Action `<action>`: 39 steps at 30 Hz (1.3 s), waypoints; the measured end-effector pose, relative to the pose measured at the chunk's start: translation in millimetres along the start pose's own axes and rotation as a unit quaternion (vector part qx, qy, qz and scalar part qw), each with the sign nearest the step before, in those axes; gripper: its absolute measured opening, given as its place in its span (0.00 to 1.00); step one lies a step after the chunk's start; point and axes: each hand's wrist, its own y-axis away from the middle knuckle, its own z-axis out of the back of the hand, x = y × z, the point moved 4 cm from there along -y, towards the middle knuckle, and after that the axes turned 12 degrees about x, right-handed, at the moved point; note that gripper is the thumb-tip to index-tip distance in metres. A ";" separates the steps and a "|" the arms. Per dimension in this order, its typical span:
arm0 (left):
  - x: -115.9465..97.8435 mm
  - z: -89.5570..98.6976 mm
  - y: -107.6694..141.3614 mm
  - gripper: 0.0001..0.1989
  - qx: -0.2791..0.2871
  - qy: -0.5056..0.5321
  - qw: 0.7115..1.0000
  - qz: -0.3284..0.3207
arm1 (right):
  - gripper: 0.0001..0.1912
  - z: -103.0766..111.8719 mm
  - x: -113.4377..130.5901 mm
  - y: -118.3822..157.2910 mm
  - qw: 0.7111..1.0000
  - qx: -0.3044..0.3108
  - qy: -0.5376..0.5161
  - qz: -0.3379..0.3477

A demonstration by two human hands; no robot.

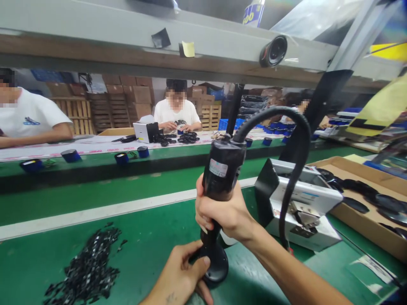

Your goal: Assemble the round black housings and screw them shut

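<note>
My right hand [222,207] is wrapped round a black electric screwdriver [221,169] that stands upright, with a thick black cable looping from its top to the right. Below it, a round black plastic part [216,264] is pinched between the thumb and fingers of my left hand [182,271]. The screwdriver's lower end comes down onto or just behind this part; its tip is hidden. To the left of my hands, a heap of small black pieces [90,262] lies on the green worktop [140,250].
A white metal device [305,212] stands right of my hands, by a cardboard tray [359,220] of black discs. Beyond a pale strip runs a green belt [95,199]. Blue-black round parts [143,151] sit across it, where people [178,112] work. A shelf beam [127,34] spans overhead.
</note>
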 end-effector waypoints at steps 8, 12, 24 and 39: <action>-0.1 4.6 1.0 0.35 -0.026 0.002 1.000 0.011 | 0.10 -12.2 7.3 -0.2 0.999 -0.013 0.046 0.009; 2.7 8.9 -0.3 0.44 -0.056 0.006 0.998 0.032 | 0.11 23.1 66.6 38.9 0.986 -0.111 0.094 0.086; 5.0 8.8 -1.8 0.45 -0.014 -0.027 0.999 0.038 | 0.12 148.6 74.8 123.4 0.951 -0.297 0.084 0.008; -12.0 -7.5 2.3 0.26 0.040 -0.007 0.998 -0.051 | 0.11 -19.1 21.5 26.5 0.997 -0.003 -0.054 0.052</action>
